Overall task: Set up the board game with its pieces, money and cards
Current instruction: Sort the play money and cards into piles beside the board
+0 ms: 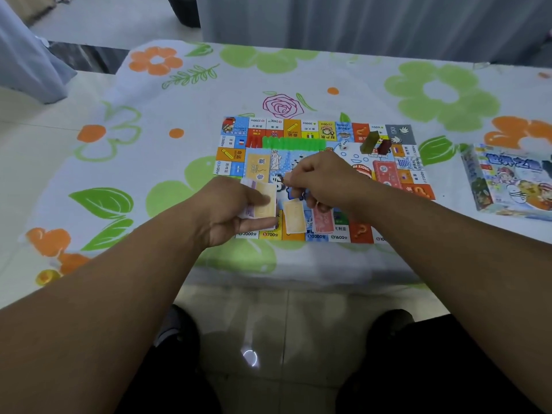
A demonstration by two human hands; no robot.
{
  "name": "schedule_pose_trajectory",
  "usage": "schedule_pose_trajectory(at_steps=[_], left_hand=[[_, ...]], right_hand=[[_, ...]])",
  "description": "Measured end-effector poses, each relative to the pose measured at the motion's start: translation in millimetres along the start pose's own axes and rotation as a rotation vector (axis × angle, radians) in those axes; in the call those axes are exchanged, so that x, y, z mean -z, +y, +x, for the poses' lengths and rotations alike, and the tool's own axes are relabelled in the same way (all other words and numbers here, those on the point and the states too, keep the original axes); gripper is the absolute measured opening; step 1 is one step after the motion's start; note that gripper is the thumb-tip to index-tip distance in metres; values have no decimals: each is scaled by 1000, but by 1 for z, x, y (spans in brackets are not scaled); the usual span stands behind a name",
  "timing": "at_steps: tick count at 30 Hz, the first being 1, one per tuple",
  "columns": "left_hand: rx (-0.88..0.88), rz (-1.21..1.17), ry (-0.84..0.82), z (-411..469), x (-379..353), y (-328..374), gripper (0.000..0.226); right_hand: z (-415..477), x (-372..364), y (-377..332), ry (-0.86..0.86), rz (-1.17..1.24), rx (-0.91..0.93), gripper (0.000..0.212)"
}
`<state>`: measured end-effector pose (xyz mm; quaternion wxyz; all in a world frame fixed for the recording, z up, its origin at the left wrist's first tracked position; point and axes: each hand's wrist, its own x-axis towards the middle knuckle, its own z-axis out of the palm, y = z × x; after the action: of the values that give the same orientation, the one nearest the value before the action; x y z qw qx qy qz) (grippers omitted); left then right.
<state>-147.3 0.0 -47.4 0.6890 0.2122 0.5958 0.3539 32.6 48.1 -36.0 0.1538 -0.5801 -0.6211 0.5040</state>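
The game board [316, 135] is laid flat on a table covered with a flowered cloth [167, 115], close to the near edge. A stack of paper notes [264, 201] is held in the left hand [227, 213] over the board's near left corner; the thumb is pressed on the yellow top note and the fingers are curled beneath, with purple notes seen at the stack's left edge. The right hand [324, 179] is poised over the middle of the board with its fingers curled together and pointing down; whether anything is pinched in them cannot be told. 2 single notes are laid on the board's near side: a yellow note [294, 218] and, just beside it and partly under the right fingertips, a red note [324, 222]. Along the far side a row of green houses [294, 144] is lined up, with red pieces [254, 141] at its left end. A white die [343, 145], an olive block [369, 141] and a dark red block [384, 146] are seen near the far right corner. The game box [507, 179] is set well apart on the right.
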Motion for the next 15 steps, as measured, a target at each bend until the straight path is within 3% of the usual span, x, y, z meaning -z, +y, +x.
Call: schedule_pose_trajectory(at_steps=[4, 8, 15], left_hand=[[-3, 8, 8, 0, -1, 0, 35], [-25, 36, 10, -1, -3, 1, 38], [-9, 63, 30, -1, -6, 1, 31]], right_hand=[[2, 1, 3, -3, -69, 7, 14], [1, 0, 3, -37, 30, 32, 28], [3, 5, 5, -16, 24, 8, 7]])
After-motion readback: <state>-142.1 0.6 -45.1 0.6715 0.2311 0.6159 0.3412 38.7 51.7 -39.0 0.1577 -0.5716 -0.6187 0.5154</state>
